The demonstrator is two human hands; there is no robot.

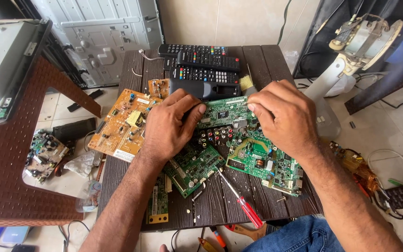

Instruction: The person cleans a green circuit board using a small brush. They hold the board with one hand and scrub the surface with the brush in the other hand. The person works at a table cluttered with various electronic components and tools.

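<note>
Over dark slatted table, left hand and right hand grip closed on green circuit board ends

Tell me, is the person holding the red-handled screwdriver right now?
No, the red-handled screwdriver lies on the table, while the left hand and right hand both grip a green circuit board.

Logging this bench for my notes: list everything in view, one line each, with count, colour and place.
held circuit board: 1, green, table centre
other green boards: at least 3, under and around it
power board: 1, orange, table left
remote controls: about 4, black, table back
screwdriver: 1, red handle, front
brush: 1, yellow, by remotes
table: 1, dark brown slats
plastic stool: 1, brown, left
left hand: fingers on board's left end
right hand: fingers on board's right end
</note>
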